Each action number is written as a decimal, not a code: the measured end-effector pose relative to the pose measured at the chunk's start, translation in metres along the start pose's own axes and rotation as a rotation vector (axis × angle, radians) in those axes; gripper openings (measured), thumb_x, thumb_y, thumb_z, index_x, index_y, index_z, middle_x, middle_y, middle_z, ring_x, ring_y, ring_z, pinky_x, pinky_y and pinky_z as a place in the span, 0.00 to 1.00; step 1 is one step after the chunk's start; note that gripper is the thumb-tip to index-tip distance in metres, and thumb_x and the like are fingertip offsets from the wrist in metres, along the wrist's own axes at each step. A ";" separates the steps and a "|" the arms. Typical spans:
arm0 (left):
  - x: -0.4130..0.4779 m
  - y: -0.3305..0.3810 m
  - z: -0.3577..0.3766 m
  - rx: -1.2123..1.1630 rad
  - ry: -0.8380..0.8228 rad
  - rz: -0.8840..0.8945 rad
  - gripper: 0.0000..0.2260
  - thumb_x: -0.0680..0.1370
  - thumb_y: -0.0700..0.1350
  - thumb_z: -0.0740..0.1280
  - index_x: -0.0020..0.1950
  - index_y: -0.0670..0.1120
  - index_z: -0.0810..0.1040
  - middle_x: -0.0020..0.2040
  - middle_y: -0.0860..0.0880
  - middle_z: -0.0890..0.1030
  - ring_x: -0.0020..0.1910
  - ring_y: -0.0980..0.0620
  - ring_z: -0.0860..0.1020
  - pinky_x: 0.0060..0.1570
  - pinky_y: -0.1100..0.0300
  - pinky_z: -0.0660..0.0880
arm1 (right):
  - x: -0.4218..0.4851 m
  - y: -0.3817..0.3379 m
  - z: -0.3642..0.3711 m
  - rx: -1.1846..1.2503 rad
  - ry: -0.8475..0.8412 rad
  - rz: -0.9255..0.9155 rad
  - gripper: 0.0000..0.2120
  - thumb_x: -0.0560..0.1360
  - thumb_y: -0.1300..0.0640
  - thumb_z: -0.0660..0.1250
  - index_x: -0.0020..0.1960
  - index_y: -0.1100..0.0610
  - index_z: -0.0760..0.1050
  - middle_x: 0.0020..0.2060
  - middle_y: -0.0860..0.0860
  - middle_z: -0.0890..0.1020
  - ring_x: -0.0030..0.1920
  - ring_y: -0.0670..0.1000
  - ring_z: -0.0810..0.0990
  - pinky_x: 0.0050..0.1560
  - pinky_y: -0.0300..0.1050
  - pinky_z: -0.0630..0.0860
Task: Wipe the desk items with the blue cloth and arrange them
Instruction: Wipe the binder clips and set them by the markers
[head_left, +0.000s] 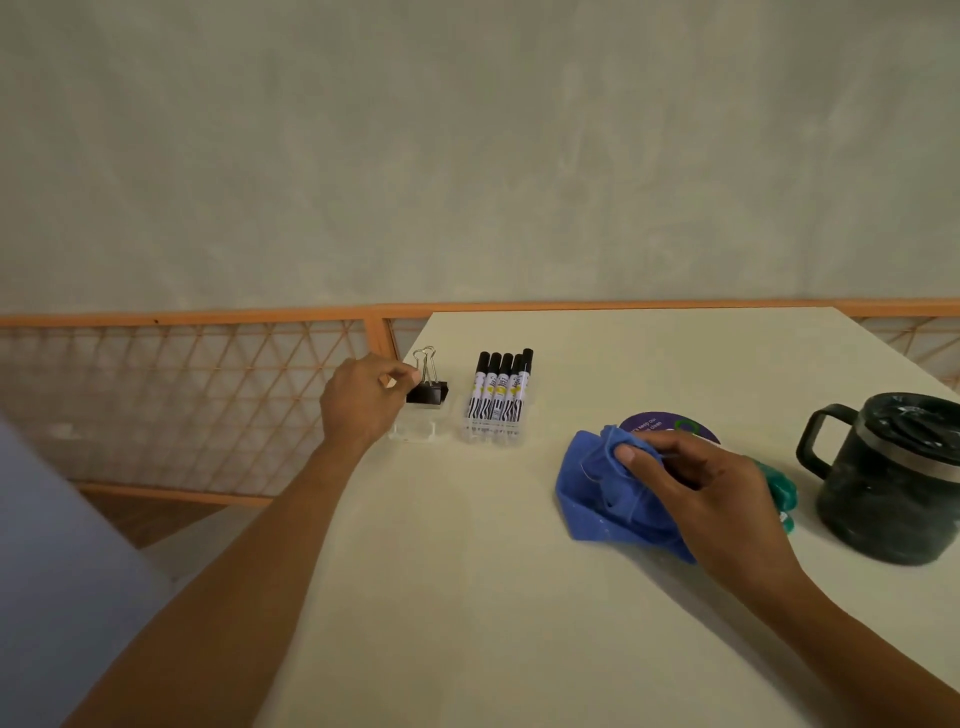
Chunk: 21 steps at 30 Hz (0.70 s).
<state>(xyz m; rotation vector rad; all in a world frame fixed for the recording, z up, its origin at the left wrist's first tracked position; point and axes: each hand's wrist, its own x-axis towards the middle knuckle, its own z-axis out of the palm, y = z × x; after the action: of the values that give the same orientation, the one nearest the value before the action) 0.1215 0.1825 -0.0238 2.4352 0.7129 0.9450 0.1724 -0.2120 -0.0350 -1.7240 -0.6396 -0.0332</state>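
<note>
A black binder clip with silver wire handles stands in a small clear tray at the desk's far left. My left hand pinches the clip's handle with thumb and forefinger. Several black-capped markers lie side by side in a second clear tray to the right of the clip. The crumpled blue cloth lies near the desk's middle right, and my right hand grips it, pressing down over a purple round disc. A green object shows partly from behind that hand.
A dark lidded mug with a handle stands at the right edge of the cream desk. An orange lattice railing runs behind and to the left of the desk, with a plain wall beyond.
</note>
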 end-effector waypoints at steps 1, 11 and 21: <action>0.001 -0.001 0.003 0.020 -0.004 0.001 0.05 0.79 0.58 0.75 0.48 0.60 0.89 0.50 0.57 0.86 0.50 0.49 0.81 0.50 0.47 0.80 | 0.000 0.001 -0.001 0.001 0.001 -0.002 0.05 0.78 0.45 0.74 0.52 0.42 0.87 0.45 0.43 0.89 0.47 0.48 0.88 0.50 0.54 0.82; 0.009 -0.009 0.012 0.069 -0.034 -0.073 0.04 0.79 0.55 0.76 0.50 0.57 0.89 0.45 0.53 0.79 0.47 0.48 0.80 0.41 0.56 0.70 | 0.002 0.004 0.000 -0.002 -0.008 -0.010 0.05 0.78 0.46 0.74 0.52 0.44 0.87 0.44 0.43 0.89 0.46 0.48 0.88 0.49 0.53 0.82; 0.022 0.004 0.014 0.246 -0.045 -0.096 0.10 0.78 0.57 0.78 0.53 0.53 0.90 0.54 0.52 0.86 0.55 0.46 0.83 0.48 0.54 0.74 | 0.002 0.006 -0.002 0.007 -0.005 0.003 0.06 0.78 0.47 0.74 0.54 0.44 0.87 0.45 0.43 0.89 0.47 0.47 0.88 0.49 0.48 0.83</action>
<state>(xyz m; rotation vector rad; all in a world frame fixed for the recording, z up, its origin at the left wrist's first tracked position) 0.1463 0.1895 -0.0204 2.5953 0.9715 0.8040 0.1778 -0.2140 -0.0390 -1.7191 -0.6400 -0.0249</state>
